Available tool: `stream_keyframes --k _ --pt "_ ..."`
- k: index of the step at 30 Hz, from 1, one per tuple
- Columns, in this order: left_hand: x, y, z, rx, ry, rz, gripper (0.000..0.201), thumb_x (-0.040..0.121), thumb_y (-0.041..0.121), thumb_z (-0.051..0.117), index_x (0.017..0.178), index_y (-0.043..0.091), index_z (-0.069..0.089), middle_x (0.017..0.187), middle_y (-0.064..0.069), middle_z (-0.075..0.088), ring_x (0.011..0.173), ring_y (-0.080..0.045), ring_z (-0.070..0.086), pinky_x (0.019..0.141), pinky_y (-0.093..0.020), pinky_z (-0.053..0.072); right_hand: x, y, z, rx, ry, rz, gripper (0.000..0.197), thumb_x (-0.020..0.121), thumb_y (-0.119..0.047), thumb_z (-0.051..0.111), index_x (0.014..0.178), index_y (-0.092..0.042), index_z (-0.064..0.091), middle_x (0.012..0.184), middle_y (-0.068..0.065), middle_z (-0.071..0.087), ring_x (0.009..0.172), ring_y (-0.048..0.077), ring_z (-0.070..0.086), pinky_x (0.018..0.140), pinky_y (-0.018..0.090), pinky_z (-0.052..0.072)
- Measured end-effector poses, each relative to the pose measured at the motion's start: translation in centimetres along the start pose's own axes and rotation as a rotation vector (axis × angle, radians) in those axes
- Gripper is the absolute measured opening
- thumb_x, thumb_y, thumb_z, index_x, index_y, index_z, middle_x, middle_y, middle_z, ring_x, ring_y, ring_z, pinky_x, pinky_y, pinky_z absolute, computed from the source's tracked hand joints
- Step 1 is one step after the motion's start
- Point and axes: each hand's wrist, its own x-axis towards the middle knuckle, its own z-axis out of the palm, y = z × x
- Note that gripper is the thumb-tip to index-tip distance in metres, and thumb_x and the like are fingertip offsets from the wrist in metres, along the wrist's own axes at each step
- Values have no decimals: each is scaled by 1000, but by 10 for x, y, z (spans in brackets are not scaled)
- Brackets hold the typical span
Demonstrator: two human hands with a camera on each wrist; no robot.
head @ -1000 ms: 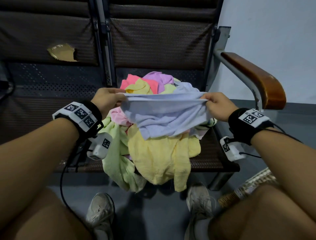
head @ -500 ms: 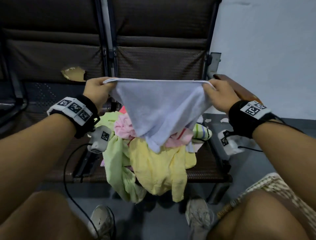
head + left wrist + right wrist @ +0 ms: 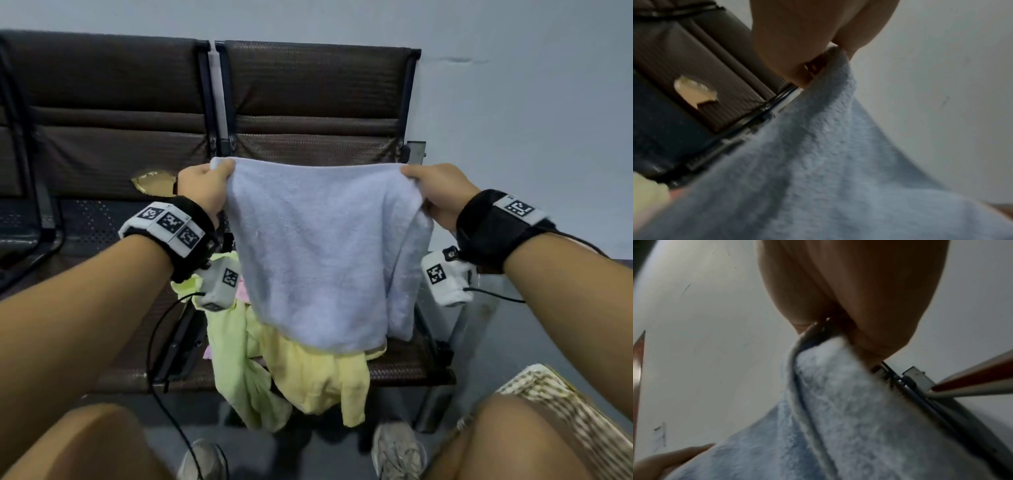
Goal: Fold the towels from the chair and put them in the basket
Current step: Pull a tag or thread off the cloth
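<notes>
A light blue towel (image 3: 318, 253) hangs spread in front of the chair, held up by its two top corners. My left hand (image 3: 205, 185) pinches the left corner and my right hand (image 3: 435, 192) pinches the right corner. Both wrist views show the blue towel (image 3: 828, 162) (image 3: 838, 418) running down from the pinching fingers (image 3: 797, 61) (image 3: 859, 313). Below it, yellow (image 3: 315, 380) and pale green (image 3: 236, 359) towels lie heaped on the brown chair seat (image 3: 404, 363) and droop over its front edge. A woven basket (image 3: 561, 394) shows at the lower right, beside my right knee.
The brown bench has two padded backrests (image 3: 318, 99), with a torn patch (image 3: 154, 180) on the left one. A grey wall (image 3: 513, 102) stands behind. My knees and shoes (image 3: 397, 452) are at the bottom, over a grey floor. Cables hang from the wrist cameras.
Both hands have lifted the blue towel off the pile and raised it, so it now hangs open and flat. The view has tilted upward.
</notes>
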Motion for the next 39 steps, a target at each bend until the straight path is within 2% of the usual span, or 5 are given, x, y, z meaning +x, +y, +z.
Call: stream_keyframes --k 8,16,28,35,39 --pt "-65 29 66 -236 -287 -136 30 94 18 64 65 11 58 40 6 48 33 -8 42 41 -16 32 -37 -13 50 20 -252 1 29 98 -7 56 116 15 60 93 18 56 80 25 57 66 28 49" --pt "-93 37 76 -151 -566 24 16 92 8 60 88 -5 68 64 -3 66 51 -9 59 51 -20 49 -53 -31 67 63 -370 46 43 99 -30 55 124 4 63 119 28 66 107 41 66 98 53 50" --pt "-69 15 63 -20 -422 -58 11 82 5 53 92 7 55 76 -10 42 66 -25 40 62 -27 35 -58 -24 71 26 -451 -95 17 98 0 45 99 4 62 80 12 60 70 17 57 64 27 48" --pt "-60 1 54 -127 -836 -343 25 82 21 57 57 19 58 58 3 44 51 -13 37 51 -25 31 -39 -23 65 47 -376 -53 28 96 -24 56 74 -8 60 69 1 63 72 19 58 71 32 49" --pt "-38 4 60 -144 -564 -137 17 91 14 66 106 7 70 75 1 68 53 -9 57 50 -21 42 -19 -19 51 -242 -340 -55 71 76 -70 66 99 -3 73 96 14 76 83 22 70 78 38 59"
